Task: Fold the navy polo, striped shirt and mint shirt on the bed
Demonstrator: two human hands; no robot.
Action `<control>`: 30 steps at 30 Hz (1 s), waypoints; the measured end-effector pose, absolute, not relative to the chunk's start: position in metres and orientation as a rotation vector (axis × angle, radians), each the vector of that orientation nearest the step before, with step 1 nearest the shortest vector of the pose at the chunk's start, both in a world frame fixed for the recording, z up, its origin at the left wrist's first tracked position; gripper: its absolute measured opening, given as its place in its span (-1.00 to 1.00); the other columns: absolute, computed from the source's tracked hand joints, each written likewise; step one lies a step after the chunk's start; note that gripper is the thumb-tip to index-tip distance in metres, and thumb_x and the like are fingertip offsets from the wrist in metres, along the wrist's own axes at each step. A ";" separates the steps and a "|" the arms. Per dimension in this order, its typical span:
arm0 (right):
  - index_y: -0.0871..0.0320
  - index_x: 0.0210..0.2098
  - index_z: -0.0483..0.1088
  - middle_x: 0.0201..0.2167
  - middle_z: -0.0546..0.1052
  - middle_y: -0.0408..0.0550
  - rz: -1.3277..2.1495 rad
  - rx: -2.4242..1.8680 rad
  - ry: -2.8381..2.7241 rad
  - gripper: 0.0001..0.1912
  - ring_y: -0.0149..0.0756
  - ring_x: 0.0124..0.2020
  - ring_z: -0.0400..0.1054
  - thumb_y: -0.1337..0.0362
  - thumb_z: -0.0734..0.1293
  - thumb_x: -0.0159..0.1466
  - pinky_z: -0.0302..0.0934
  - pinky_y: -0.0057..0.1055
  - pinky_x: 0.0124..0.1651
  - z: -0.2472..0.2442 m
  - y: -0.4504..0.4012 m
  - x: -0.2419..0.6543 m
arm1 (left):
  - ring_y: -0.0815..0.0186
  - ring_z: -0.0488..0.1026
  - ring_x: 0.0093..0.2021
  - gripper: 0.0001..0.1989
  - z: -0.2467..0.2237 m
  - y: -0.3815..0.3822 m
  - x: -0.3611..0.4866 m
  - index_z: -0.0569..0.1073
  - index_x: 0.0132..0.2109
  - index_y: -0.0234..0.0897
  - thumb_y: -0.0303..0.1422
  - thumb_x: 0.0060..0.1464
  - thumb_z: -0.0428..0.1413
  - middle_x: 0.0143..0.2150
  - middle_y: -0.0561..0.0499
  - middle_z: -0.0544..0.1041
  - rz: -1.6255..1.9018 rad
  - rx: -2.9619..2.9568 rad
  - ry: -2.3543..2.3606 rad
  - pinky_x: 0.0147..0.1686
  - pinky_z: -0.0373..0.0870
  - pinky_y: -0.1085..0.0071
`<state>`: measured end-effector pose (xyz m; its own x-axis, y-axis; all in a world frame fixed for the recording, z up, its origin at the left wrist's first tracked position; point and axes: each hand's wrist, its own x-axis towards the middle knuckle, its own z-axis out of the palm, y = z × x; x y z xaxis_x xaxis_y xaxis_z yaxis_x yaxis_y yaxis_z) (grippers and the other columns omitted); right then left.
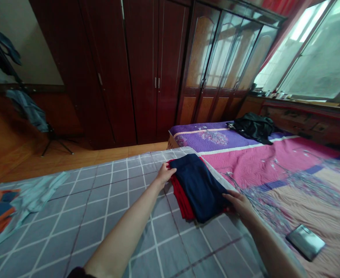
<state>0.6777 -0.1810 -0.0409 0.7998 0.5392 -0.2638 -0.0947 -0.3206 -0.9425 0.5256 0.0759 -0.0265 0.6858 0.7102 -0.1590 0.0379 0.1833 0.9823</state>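
A folded navy blue garment (199,185) lies on top of folded red cloth (182,199), whose layers show along its left side. Both rest on a grey checked bedspread (123,216). My left hand (166,173) pinches the far left corner of the navy garment, thumb on top. At the right edge, my right hand (238,202) grips the opposite side, thumb above and fingers partly hidden beneath. Whether the fingers also take in the red cloth cannot be made out.
A light blue garment with an orange print (2,216) is spread at the left. A phone-like device (305,242) lies on the pink and purple cover (236,166) at right, with black clothing (254,126) farther back. Dark red wardrobes (147,96) line the wall.
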 end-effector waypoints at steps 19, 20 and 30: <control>0.15 -0.24 0.38 -0.69 0.41 -0.23 0.681 -1.891 -0.460 -0.61 -0.39 -0.74 0.27 0.05 0.30 0.01 0.10 -0.50 -0.69 -0.059 -0.185 0.693 | 0.21 0.42 -0.06 -0.73 -0.023 0.099 0.580 0.40 -0.01 -0.32 -0.29 0.19 0.09 -0.01 -0.09 0.43 0.631 1.752 0.916 -0.07 0.40 0.16; 0.15 -0.24 0.37 -0.69 0.41 -0.23 0.683 -1.891 -0.476 -0.61 -0.40 -0.74 0.26 0.05 0.29 0.02 0.10 -0.50 -0.69 -0.059 -0.186 0.693 | 0.21 0.42 -0.06 -0.73 -0.020 0.101 0.583 0.40 -0.01 -0.32 -0.29 0.20 0.09 -0.02 -0.09 0.44 0.640 1.772 0.912 -0.07 0.40 0.16; 0.20 -0.49 0.42 -0.75 0.37 -0.19 0.717 -2.029 -0.649 -0.63 -0.41 -0.73 0.24 -0.02 0.40 0.01 0.05 -0.52 -0.71 -0.028 -0.175 0.702 | 0.05 0.24 0.18 -0.55 -0.024 0.073 0.540 0.31 0.06 -0.24 -0.50 -0.01 0.15 0.04 -0.15 0.41 0.765 1.922 0.964 0.14 0.15 0.16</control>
